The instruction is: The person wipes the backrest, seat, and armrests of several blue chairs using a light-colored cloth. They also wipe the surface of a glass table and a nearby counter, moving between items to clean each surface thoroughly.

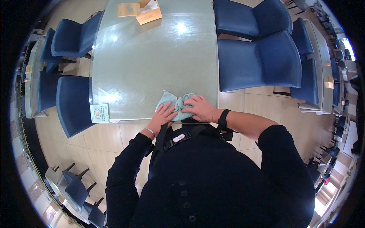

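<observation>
A light green cloth (179, 106) lies bunched at the near edge of a table (154, 59) with a glossy, pale grey-green top. My left hand (162, 116) holds its left part, the fingers spread over the fabric. On the other side my right hand (204, 109) grips a gathered fold with bent fingers. Both hands are close together, just in front of my body, and hide part of the cloth. To the left of them, a small printed card or box (99, 113) bearing writing sits at the table's near left corner.
A wooden tissue box (149, 16) with its lid (129, 9) askew stands at the table's far end. Blue padded chairs (239, 64) line the right side, and another blue chair (74, 104) is close on the left. More tables and chairs stand farther off on both sides.
</observation>
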Action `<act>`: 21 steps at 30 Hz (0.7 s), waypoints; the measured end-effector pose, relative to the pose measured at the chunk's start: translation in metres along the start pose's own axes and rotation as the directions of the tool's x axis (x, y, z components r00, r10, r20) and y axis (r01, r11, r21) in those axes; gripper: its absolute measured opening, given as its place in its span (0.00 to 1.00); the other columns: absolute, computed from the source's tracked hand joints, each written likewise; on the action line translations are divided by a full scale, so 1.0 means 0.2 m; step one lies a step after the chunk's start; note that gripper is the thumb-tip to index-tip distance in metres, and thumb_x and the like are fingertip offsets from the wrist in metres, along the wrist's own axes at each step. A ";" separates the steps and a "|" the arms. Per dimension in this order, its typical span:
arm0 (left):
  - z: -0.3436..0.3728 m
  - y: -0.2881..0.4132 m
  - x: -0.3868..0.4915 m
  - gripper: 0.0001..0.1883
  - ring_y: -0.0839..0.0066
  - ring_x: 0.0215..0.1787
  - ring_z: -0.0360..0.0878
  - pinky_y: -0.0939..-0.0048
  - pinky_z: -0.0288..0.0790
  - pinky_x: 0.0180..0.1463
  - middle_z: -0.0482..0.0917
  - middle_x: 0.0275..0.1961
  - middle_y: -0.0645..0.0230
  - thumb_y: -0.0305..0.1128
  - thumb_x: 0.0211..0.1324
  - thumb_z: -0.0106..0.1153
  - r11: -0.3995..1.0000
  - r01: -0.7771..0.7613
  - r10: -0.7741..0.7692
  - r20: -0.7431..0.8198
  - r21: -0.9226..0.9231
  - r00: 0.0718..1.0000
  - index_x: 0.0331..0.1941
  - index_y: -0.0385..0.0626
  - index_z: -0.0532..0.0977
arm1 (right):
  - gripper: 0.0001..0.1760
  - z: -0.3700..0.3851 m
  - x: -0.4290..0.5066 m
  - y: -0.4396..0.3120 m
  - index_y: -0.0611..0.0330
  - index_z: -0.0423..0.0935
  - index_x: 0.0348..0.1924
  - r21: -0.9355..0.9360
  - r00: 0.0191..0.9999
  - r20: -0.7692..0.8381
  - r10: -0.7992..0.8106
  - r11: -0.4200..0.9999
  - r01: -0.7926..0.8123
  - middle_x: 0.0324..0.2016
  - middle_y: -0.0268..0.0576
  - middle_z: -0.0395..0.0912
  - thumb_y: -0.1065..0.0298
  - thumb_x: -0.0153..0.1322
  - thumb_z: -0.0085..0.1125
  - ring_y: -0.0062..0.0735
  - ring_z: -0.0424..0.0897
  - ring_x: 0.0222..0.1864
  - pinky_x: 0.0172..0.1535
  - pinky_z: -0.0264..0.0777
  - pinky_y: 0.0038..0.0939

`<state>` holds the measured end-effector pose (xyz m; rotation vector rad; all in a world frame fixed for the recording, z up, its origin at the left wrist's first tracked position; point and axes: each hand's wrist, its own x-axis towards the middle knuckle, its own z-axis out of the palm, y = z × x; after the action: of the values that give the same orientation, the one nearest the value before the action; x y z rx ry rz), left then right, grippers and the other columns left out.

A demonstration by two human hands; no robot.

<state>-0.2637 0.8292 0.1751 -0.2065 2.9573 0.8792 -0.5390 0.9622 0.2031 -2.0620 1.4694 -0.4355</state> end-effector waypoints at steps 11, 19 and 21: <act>-0.06 -0.30 0.39 0.32 0.41 0.85 0.53 0.44 0.50 0.86 0.63 0.80 0.44 0.22 0.60 0.57 0.953 0.297 -0.282 -0.178 0.062 0.943 0.71 0.34 0.68 | 0.14 -0.04 0.32 0.21 0.44 0.84 0.47 -0.101 0.885 -0.421 0.200 0.959 -0.265 0.52 0.44 0.78 0.64 0.68 0.63 0.48 0.75 0.60 0.59 0.68 0.52; 0.08 -0.13 0.32 0.35 0.43 0.85 0.55 0.35 0.50 0.84 0.68 0.78 0.52 0.23 0.54 0.64 0.977 -0.214 0.214 0.026 0.007 0.977 0.70 0.40 0.71 | 0.18 0.05 -0.15 0.16 0.41 0.84 0.47 -0.007 0.987 -0.139 0.075 0.997 -0.077 0.51 0.42 0.78 0.66 0.63 0.66 0.48 0.75 0.60 0.56 0.70 0.53; 0.01 -0.16 0.37 0.35 0.44 0.85 0.55 0.37 0.49 0.85 0.67 0.79 0.51 0.25 0.57 0.63 0.985 -0.171 0.170 0.046 0.029 0.984 0.71 0.40 0.70 | 0.15 0.03 -0.03 0.19 0.44 0.83 0.45 -0.070 0.984 -0.154 0.087 0.993 -0.099 0.51 0.44 0.78 0.66 0.65 0.65 0.49 0.76 0.59 0.55 0.72 0.54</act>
<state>-0.3327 0.7947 0.1506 0.0678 2.9810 0.8394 -0.5661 0.9593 0.1764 -2.0478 1.6891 -0.5140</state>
